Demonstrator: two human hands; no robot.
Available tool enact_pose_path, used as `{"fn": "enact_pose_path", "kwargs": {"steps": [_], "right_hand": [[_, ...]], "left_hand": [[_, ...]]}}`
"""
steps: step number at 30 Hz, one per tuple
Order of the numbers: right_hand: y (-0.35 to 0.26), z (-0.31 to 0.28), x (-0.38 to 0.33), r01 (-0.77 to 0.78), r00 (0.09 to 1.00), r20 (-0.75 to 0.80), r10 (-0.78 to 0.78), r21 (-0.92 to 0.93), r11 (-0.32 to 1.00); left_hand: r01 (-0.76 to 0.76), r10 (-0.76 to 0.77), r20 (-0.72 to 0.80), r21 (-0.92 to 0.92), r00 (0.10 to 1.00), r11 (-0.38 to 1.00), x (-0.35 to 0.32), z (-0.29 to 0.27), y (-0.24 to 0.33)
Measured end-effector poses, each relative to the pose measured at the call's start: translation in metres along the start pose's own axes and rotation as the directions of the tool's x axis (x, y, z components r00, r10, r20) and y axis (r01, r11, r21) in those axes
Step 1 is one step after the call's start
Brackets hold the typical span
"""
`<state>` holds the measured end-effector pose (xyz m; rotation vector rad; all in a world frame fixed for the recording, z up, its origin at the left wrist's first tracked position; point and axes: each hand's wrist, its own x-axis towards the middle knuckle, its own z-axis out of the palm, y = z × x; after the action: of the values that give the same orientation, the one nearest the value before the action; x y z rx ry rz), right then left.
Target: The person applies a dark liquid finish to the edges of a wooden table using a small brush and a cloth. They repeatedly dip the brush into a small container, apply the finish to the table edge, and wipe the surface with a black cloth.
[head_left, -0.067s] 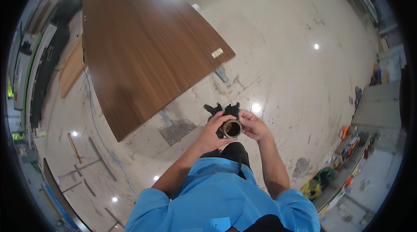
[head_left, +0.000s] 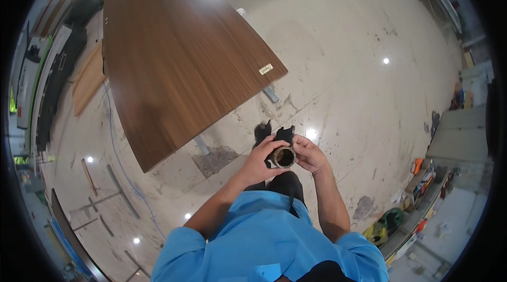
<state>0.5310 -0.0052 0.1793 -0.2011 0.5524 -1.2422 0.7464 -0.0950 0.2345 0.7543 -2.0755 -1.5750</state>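
Observation:
I stand on a pale, stained floor and hold a short dark tube-like part (head_left: 283, 157) in front of my body, its open round end facing up. My left hand (head_left: 261, 161) wraps its left side and my right hand (head_left: 308, 154) grips its right side, fingers curled onto the rim. My black shoes (head_left: 274, 134) show just beyond the hands. What is inside the tube is too dark to tell.
A large brown wooden tabletop (head_left: 174, 55) on metal legs stands ahead to the left. Boards and dark equipment (head_left: 63, 65) line the left wall. Coloured tools and clutter (head_left: 417, 187) lie along the right wall. Metal strips (head_left: 105, 197) lie on the floor at lower left.

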Motion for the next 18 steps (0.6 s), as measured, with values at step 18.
{"fn": "enact_pose_path", "kwargs": {"steps": [18], "right_hand": [[-0.278, -0.078, 0.229, -0.249, 0.964, -0.003, 0.265, -0.357, 0.900]], "left_hand": [[0.123, -0.146, -0.295, -0.094, 0.944, 0.988, 0.288, -0.019, 0.002]]}}
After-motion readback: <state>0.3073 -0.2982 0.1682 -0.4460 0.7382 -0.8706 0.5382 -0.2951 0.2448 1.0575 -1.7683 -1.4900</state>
